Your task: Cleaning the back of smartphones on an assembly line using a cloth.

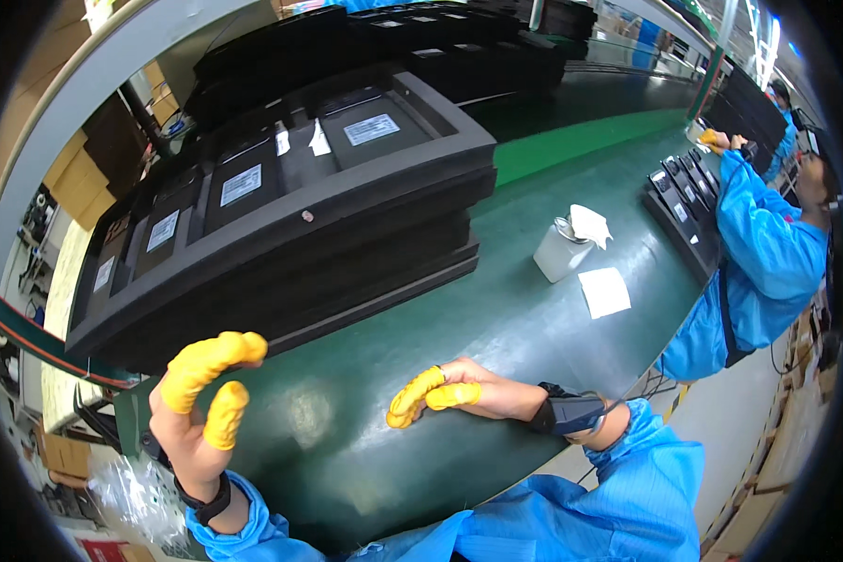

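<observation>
Yellow finger cots cover the fingertips of both my hands. My left hand (206, 398) is raised at the near corner of the stacked black foam trays (300, 206), thumb and fingers apart, holding nothing. The top tray has dark flat units (361, 117) with white labels in its compartments. Low over the green tabletop (337, 375), or resting on it, my right hand (454, 391) has loosely bent fingers, the thumb tip short of the fingertips. Nothing shows in it. A dark band (576, 412) wraps the right wrist, and a black strap (217, 501) the left.
To the right stand a white container (562, 251) with a white cloth or paper in its top and a white sheet (605, 292). Further right, a co-worker in blue (768, 225) handles something beside a black tray (679, 211). More black trays (384, 56) stand behind. Clear plastic (136, 501) lies lower left.
</observation>
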{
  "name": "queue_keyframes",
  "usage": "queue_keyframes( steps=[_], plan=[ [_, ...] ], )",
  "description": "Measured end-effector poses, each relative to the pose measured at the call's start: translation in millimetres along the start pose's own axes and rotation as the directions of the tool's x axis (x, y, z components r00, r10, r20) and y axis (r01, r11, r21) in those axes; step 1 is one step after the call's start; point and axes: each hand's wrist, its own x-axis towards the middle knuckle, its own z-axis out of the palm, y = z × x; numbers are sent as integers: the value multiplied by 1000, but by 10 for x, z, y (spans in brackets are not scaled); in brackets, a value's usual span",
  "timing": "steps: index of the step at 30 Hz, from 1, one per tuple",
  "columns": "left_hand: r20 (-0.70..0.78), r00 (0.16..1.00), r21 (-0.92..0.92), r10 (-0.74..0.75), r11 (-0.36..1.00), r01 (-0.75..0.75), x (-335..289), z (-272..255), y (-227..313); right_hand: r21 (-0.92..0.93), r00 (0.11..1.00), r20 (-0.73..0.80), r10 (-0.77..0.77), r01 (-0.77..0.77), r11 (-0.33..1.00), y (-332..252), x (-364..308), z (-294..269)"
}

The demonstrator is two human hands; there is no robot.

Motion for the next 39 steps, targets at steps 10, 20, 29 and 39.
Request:
queue_keyframes(
  steps=[10,20,29,39],
  plan=[
    [-134,946,432,297,876,-214,61,-307,-148,-9,1000,12,-15,15,1000,22,-9,29],
    [-902,397,256,168,950,181,-46,-1959,-1350,-425,948,-94,-306,240,873,-116,-14,-28],
    [-453,373,-810,-810,549,208,-400,-1871,-2268,-925,159,-338,-928,-236,296,-562,-886,-375],
    [-389,381,-827,-839,500,257,-485,-1844,-2335,-606,280,-628,-726,-762,230,-592,-1048,-1062]
  ],
)
